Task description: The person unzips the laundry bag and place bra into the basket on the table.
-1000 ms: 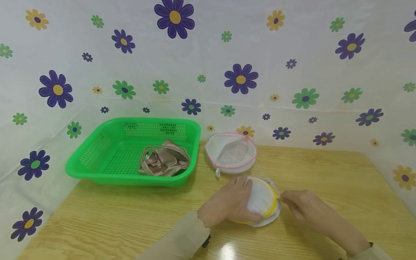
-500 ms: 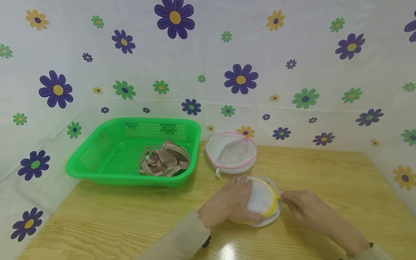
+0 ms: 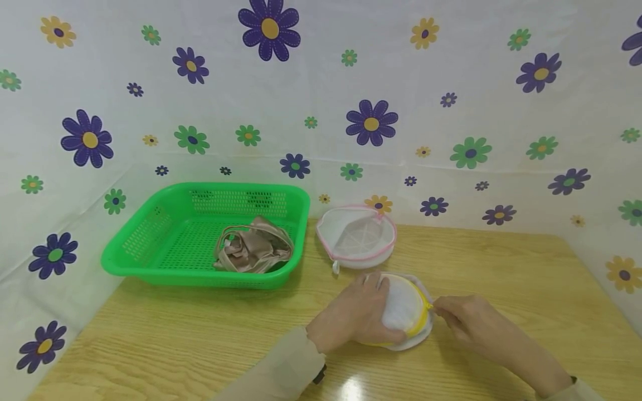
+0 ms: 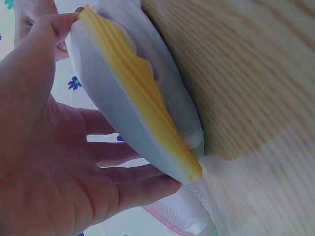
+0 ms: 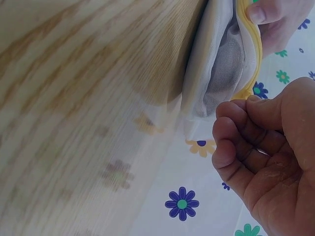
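Observation:
A round white mesh laundry bag with a yellow zipper [image 3: 405, 303] lies on the wooden table. My left hand [image 3: 353, 312] holds it from the left, thumb at the near edge and fingers at the far edge, as the left wrist view shows. At the bag's right side my right hand [image 3: 471, 320] pinches the yellow zipper pull [image 5: 242, 93] between thumb and forefinger. Its other fingers are curled in. Grey mesh [image 5: 229, 71] shows below the yellow zipper in the right wrist view. What is inside the bag cannot be made out.
Just behind stands a second white mesh bag with pink trim [image 3: 363, 239], its top partly unzipped. A green plastic basket [image 3: 200, 280] at the left holds a crumpled tan satiny cloth [image 3: 256, 248]. A flower-print sheet [image 3: 321, 94] hangs behind the wooden table [image 3: 175, 340].

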A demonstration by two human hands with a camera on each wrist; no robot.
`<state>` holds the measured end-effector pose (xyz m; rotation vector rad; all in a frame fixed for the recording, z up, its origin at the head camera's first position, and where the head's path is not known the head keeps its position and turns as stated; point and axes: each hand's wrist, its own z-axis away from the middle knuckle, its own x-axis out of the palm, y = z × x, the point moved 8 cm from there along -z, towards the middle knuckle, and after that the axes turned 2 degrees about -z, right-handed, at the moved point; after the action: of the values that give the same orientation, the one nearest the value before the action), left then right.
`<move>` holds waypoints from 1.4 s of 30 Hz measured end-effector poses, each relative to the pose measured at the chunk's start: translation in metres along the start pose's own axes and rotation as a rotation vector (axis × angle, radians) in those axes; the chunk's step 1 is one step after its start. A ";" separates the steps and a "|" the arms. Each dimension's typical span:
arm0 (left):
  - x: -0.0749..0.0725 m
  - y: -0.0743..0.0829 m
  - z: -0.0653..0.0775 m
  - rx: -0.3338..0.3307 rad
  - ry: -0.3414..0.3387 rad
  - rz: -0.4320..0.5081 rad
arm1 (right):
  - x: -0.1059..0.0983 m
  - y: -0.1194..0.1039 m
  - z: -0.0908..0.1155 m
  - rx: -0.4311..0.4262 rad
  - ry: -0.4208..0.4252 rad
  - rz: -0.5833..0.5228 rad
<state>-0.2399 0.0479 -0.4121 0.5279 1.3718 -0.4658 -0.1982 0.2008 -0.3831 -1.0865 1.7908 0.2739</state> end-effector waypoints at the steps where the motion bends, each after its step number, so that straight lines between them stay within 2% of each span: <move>1: 0.000 0.000 0.000 0.000 0.001 -0.001 | 0.000 0.000 0.000 0.001 -0.003 0.000; 8: -0.003 0.003 0.002 -0.001 0.012 -0.018 | 0.001 0.002 0.001 0.014 0.008 0.009; 15: -0.009 0.006 0.014 0.004 0.017 -0.051 | 0.001 0.006 0.002 0.010 0.047 0.019; 19: -0.018 0.009 0.020 0.081 0.035 -0.110 | 0.002 0.009 0.002 0.039 0.028 0.012; 23: -0.024 0.009 0.019 0.178 0.028 -0.117 | 0.001 0.011 0.002 0.050 0.019 0.010; 27: -0.022 0.007 0.015 0.230 0.023 -0.122 | 0.001 0.010 -0.001 0.031 0.029 0.004; 31: -0.016 0.007 0.012 0.251 0.072 -0.188 | 0.000 0.008 -0.003 0.003 0.048 0.005; 35: -0.012 0.007 0.011 0.249 0.111 -0.224 | 0.000 0.007 -0.003 -0.002 0.060 0.021; 42: -0.006 0.007 0.009 0.223 0.096 -0.195 | 0.000 0.006 0.002 0.002 0.060 0.043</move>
<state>-0.2290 0.0478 -0.4042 0.6071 1.4796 -0.7664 -0.2016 0.2054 -0.3858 -1.0653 1.8687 0.2676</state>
